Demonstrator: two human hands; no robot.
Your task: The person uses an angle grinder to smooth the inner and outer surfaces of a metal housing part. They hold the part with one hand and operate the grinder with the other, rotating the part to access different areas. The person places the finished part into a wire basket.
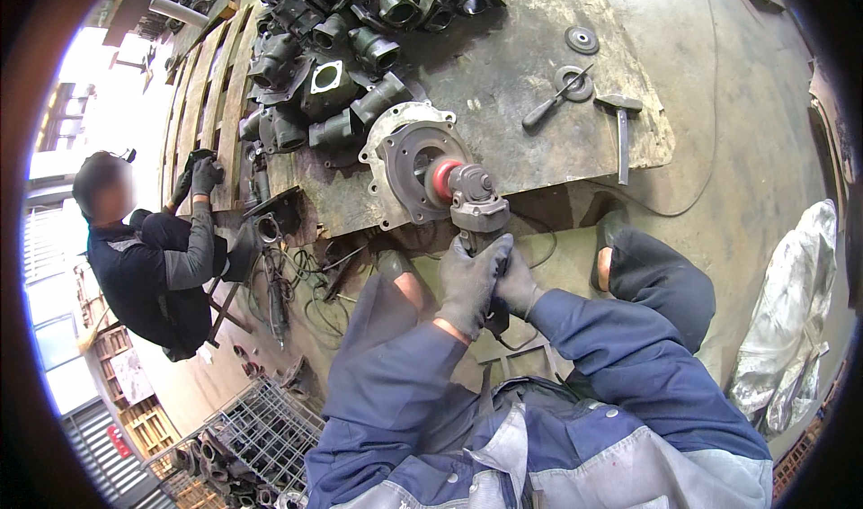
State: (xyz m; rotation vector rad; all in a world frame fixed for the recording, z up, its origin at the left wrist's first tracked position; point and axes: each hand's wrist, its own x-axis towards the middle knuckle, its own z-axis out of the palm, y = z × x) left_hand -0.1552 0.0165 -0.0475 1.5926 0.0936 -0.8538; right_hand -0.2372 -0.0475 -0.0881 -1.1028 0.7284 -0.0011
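Observation:
Both my gloved hands grip an angle grinder (pixel 480 199) by its body, and its red wheel (pixel 444 178) meets the inside of a round cast metal housing (pixel 402 149) at the table's near edge. My left hand (pixel 469 282) wraps the grinder from the left, fingers closed. Against it, my right hand (pixel 517 284) is closed round the other side of the body. The housing has a wide flange with bolt holes; the wheel and tool head hide part of its bore.
Dark pipe-like castings (pixel 351 77) crowd the table's left. On its right lie a hammer (pixel 620 122), a pointed hand tool (pixel 553 100) and a grinding disc (pixel 582 40). Another person (pixel 153 248) sits at the left. Cables (pixel 310 284) and a wire basket (pixel 261 428) are below.

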